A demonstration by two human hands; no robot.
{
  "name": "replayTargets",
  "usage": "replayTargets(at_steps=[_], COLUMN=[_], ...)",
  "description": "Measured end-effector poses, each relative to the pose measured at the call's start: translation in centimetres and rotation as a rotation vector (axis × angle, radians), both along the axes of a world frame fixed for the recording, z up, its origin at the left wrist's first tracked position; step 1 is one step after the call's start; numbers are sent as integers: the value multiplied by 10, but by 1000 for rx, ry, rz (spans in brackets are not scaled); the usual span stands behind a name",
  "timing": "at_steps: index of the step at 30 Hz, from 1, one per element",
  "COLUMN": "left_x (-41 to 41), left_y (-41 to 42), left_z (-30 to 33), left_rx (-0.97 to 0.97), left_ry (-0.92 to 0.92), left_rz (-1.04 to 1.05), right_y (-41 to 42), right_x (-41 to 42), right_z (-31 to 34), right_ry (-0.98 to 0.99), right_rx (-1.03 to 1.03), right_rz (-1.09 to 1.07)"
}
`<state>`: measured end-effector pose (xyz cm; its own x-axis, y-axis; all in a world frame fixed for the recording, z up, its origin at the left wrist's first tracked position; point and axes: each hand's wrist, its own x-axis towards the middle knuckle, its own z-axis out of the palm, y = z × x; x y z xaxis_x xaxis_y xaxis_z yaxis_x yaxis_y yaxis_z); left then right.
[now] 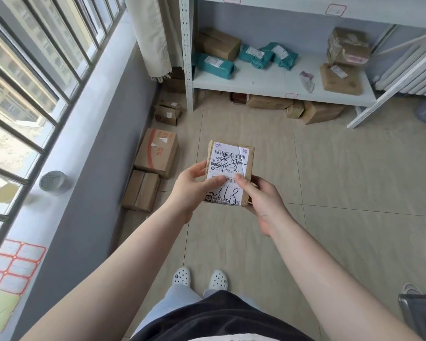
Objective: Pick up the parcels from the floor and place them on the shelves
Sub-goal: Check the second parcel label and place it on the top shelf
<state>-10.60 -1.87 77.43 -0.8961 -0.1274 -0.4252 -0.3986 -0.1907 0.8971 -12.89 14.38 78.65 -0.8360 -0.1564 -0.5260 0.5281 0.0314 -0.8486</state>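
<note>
A small brown parcel [231,163] with a white shipping label and black handwriting is held up in front of me, above the tiled floor. My left hand [194,185] grips its left edge, thumb on the label. My right hand [261,198] holds its lower right corner, thumb across the label. Ahead stands a white metal shelf [263,81] bearing a cardboard box [219,43], three teal bags [253,56] and brown taped parcels [342,62]. More cardboard boxes [155,153] lie on the floor along the left wall.
A window sill [67,168] with a tape roll [52,181] and a red-bordered sticker sheet [12,264] runs along the left. Boxes [312,110] sit under the shelf. A white radiator [413,70] and a leaning white board [391,92] stand at the right.
</note>
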Motion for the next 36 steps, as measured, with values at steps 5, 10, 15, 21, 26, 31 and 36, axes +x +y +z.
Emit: replayTargets(at_steps=[5,10,15,21,26,31,36], left_x=[-18,-41,-87,-176,-248,-313,-378], left_y=[17,29,26,10,4,10,26], left_z=[-10,-15,-24,-25,-15,-14,-16], left_rx=[41,79,98,125,149,157,134], left_ry=[-36,-59,-90,-106,-102,-115,-117], left_rz=[10,-10,-13,-34,-70,-65,-46], right_y=[19,28,25,8,1,6,19], right_x=[-17,-42,-86,-167,-233,-294,-363], right_z=[-3,-9,-17,-14,-6,-7,-12], right_ry=[-8,-37,-68,-70,-49,-51,-61], right_rx=[-16,-7,6,31,25,37,26], right_rz=[5,-13,-19,-53,-95,-115,-93])
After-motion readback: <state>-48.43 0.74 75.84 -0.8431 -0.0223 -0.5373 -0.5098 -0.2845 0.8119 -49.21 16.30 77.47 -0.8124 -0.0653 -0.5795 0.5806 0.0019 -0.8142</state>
